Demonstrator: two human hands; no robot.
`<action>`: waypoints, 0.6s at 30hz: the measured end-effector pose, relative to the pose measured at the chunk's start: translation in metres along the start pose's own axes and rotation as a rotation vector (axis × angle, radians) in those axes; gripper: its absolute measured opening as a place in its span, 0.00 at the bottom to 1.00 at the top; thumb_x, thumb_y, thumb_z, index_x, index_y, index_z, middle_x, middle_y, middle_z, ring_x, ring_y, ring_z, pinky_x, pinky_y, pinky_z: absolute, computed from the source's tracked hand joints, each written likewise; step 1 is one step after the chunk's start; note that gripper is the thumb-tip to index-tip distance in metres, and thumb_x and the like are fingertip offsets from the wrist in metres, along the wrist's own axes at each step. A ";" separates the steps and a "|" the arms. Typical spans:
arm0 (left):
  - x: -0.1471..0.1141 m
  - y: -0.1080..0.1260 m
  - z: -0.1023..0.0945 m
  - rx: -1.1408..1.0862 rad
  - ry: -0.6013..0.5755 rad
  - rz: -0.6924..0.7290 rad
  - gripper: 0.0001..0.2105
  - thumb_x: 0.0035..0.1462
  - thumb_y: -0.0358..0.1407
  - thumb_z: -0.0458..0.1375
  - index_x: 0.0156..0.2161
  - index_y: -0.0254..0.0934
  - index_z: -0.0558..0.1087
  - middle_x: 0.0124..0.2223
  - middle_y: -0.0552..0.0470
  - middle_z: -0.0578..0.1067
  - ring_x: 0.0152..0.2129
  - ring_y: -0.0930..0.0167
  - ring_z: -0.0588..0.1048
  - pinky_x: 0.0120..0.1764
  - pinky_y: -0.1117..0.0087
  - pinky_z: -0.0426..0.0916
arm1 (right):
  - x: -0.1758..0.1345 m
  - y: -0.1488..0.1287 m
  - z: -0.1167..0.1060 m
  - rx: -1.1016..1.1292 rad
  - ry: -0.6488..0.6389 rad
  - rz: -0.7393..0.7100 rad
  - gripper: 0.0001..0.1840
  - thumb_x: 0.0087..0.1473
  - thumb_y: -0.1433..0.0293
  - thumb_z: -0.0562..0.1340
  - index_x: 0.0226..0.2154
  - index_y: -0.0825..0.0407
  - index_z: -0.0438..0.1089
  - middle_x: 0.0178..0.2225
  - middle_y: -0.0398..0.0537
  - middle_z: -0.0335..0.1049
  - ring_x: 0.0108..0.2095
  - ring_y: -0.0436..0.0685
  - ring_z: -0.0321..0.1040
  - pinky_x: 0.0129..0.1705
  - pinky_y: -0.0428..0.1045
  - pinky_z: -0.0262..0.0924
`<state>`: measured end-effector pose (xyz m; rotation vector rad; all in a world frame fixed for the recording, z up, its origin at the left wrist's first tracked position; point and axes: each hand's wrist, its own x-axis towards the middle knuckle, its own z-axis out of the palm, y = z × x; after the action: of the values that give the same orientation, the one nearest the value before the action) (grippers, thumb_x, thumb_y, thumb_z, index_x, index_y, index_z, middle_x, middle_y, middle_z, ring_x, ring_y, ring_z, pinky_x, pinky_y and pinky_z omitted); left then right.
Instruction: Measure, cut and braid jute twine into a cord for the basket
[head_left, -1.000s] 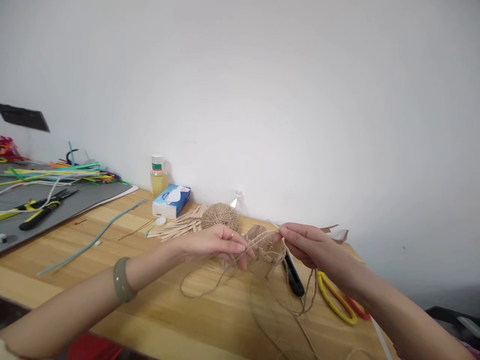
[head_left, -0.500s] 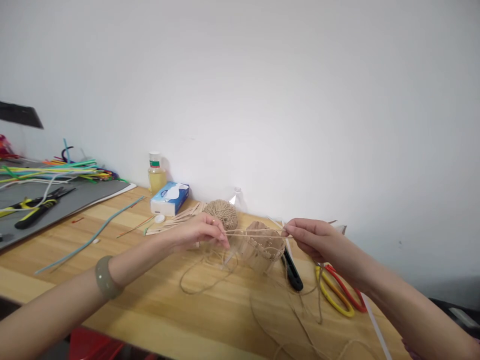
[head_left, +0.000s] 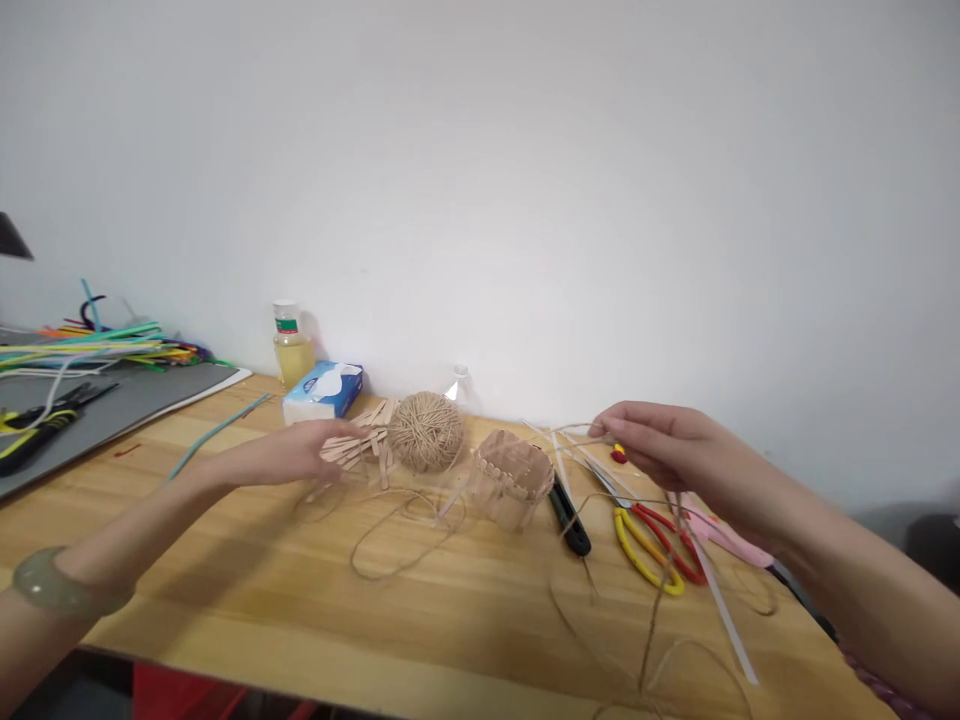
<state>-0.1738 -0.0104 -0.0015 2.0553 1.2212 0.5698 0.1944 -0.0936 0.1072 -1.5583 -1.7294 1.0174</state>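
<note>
My right hand (head_left: 660, 445) pinches a strand of jute twine (head_left: 651, 625), with lengths trailing from it down to the table. My left hand (head_left: 300, 452) is over the wooden craft sticks (head_left: 356, 440), left of the twine ball (head_left: 426, 432). Its fingers are smeared by motion, so whether they hold a strand cannot be made out. A small basket-like cup of wooden sticks (head_left: 514, 475), with twine round its upper part, stands between my hands. Loose twine loops (head_left: 401, 570) lie in front of it.
A black-handled cutter (head_left: 571, 520) and red-and-yellow scissors (head_left: 637, 560) lie right of the cup. At the back stand a tissue pack (head_left: 322, 392) and a bottle of yellow liquid (head_left: 292, 350). Pliers (head_left: 41, 440) and pipe cleaners (head_left: 112, 345) rest on a grey mat (head_left: 165, 395).
My hands have moved apart, the left one leftward and the right one slightly rightward and up. The strands stretched between them no longer show clearly. The view has shifted a little right.
</note>
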 end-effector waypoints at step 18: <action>0.002 0.075 0.011 -0.767 0.104 0.082 0.19 0.57 0.41 0.49 0.19 0.33 0.58 0.16 0.59 0.47 0.15 0.79 0.46 0.19 0.77 0.44 | -0.011 0.025 -0.006 -0.091 -0.106 0.030 0.22 0.51 0.50 0.52 0.27 0.52 0.65 0.17 0.38 0.44 0.19 0.47 0.42 0.21 0.45 0.39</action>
<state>-0.1212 -0.0376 0.0455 1.4334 0.7904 1.0093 0.2141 -0.1026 0.0899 -1.6173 -1.8529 1.0661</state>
